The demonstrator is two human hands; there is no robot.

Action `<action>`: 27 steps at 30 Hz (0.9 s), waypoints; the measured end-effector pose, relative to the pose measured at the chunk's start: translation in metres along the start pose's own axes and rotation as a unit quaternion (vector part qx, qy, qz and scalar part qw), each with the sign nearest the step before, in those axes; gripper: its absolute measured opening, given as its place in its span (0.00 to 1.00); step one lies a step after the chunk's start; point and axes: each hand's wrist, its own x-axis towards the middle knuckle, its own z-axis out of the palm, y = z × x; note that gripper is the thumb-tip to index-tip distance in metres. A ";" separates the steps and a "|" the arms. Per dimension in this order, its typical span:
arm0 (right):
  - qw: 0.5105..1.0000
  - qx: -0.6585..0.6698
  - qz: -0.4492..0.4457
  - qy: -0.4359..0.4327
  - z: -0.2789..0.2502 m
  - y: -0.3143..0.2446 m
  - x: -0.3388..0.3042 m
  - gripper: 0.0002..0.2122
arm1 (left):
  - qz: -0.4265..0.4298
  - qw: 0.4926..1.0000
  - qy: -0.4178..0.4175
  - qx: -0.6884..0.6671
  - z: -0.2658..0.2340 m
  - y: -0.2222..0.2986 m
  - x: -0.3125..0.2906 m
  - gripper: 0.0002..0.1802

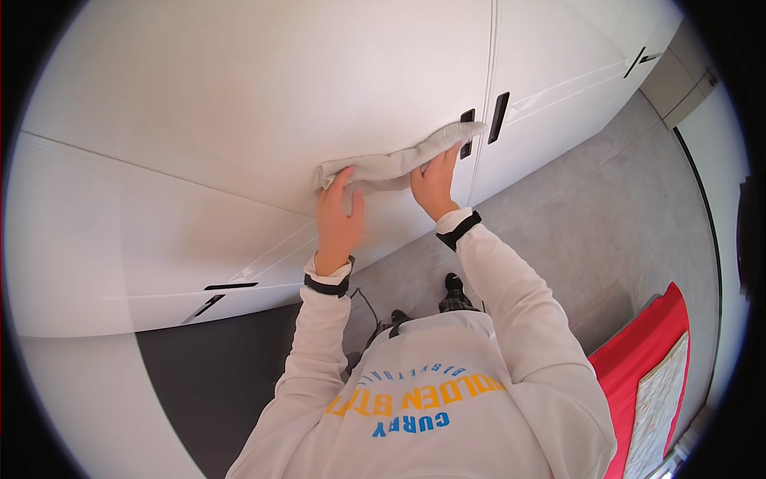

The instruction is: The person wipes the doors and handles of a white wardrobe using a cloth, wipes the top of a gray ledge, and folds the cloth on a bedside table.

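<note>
This looks like a room in a home: white cupboard doors [263, 88] with slim black handles [498, 118] fill twelve o'clock, smooth grey floor [582, 195] shows at three, and a red cloth [638, 339] lies at four.

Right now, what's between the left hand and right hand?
Head view: a light cloth runs across from the left hand to the right hand; below it, just white cupboard front.

Light is bright and soft; shadows faint; edges bowed; corners black.
</note>
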 end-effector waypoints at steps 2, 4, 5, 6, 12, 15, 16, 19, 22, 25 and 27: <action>0.994 -0.051 -0.100 -0.018 -0.015 -0.012 0.015 0.34 | -0.001 0.999 0.040 -0.009 -0.004 0.016 0.013 0.21; 0.985 -0.066 -0.157 0.001 -0.031 -0.024 0.035 0.34 | 0.018 0.998 0.062 -0.026 -0.004 0.030 0.026 0.21; 0.973 -0.078 -0.215 0.017 -0.038 -0.029 0.046 0.35 | 0.036 0.995 0.085 -0.040 -0.003 0.036 0.032 0.22; 0.971 -0.102 -0.217 0.020 -0.042 -0.030 0.057 0.34 | 0.038 0.995 0.082 -0.041 -0.001 0.039 0.038 0.22; 0.978 -0.118 -0.171 0.011 -0.041 0.027 0.069 0.31 | 0.060 0.996 0.071 -0.017 0.023 0.046 0.055 0.21; 0.986 -0.111 -0.122 -0.029 -0.035 0.051 0.047 0.29 | 0.108 0.988 0.012 0.112 0.036 0.037 0.054 0.20; 0.990 -0.093 -0.094 -0.042 -0.034 0.057 0.037 0.29 | 0.119 0.982 -0.008 0.149 0.042 0.037 0.051 0.21; 0.995 -0.079 -0.009 -0.061 -0.030 0.071 0.010 0.28 | 0.136 0.971 -0.054 0.190 0.058 0.032 0.042 0.21; 0.978 -0.149 0.013 -0.147 -0.039 0.084 -0.002 0.29 | 0.139 0.970 -0.082 0.184 0.077 0.021 0.035 0.21; 0.980 -0.146 0.009 -0.132 -0.039 0.082 -0.002 0.29 | 0.114 0.980 -0.094 0.134 0.083 0.011 0.029 0.23; 0.990 -0.116 -0.001 -0.078 -0.038 0.073 0.006 0.30 | 0.091 0.986 -0.100 0.093 0.082 0.007 0.027 0.24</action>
